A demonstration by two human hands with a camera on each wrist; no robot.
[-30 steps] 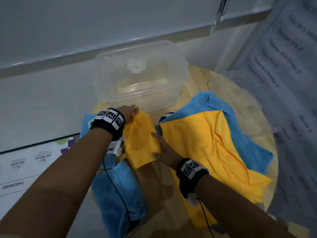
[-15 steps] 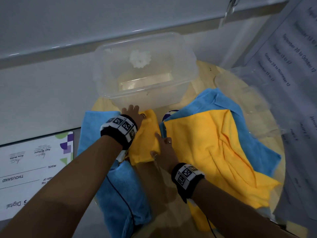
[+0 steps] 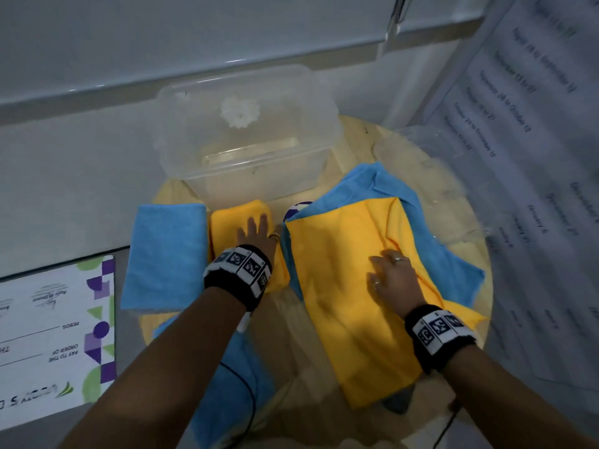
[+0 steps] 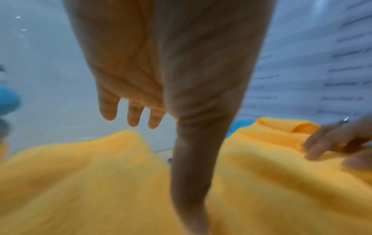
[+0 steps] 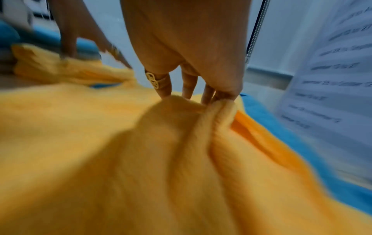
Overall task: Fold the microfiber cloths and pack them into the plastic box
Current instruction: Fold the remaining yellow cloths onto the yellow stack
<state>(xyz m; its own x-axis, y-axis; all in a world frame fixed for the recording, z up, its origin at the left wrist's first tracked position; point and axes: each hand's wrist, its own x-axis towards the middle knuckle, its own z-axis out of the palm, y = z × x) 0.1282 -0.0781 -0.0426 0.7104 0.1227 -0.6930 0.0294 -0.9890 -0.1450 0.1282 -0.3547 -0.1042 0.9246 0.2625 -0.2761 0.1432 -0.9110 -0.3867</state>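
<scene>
Round wooden counter (image 3: 356, 137), dim light. One clear plastic box (image 3: 246, 137) at the far side, lidless, upright; no cloth inside it, only a pale rosette mark showing through its wall.

Cloths counted from the head view: two yellow, at least three blue.
- Folded yellow cloth (image 3: 233, 222): small, just in front of the box, between the folded blue cloth and the big yellow one.
- Folded blue cloth (image 3: 165, 257): neat rectangle at the counter's left edge, touching the folded yellow cloth's left side.
- Large yellow cloth (image 3: 343, 286): unfolded, spread right of centre, creased in the middle, lying on top of a spread blue cloth (image 3: 382, 179) that shows beyond its far and right edges.
- Another blue cloth (image 3: 233, 377) hangs off the near-left edge, partly under the left forearm.

Left hand (image 3: 257, 234): flat, fingers straight and together, palm down on the folded yellow cloth; wrist view shows the fingers extended, gripping nothing.
Right hand (image 3: 393, 280): on the large yellow cloth, fingers curled. Right wrist view shows the fingertips (image 5: 221, 95) pinching up a ridge of yellow fabric. A ring is on one finger.

Two black wristbands with square markers, one per wrist. Printed sheet with dates (image 3: 518, 124) stands to the right; a cheque-style printed board (image 3: 55, 319) lies low left.
</scene>
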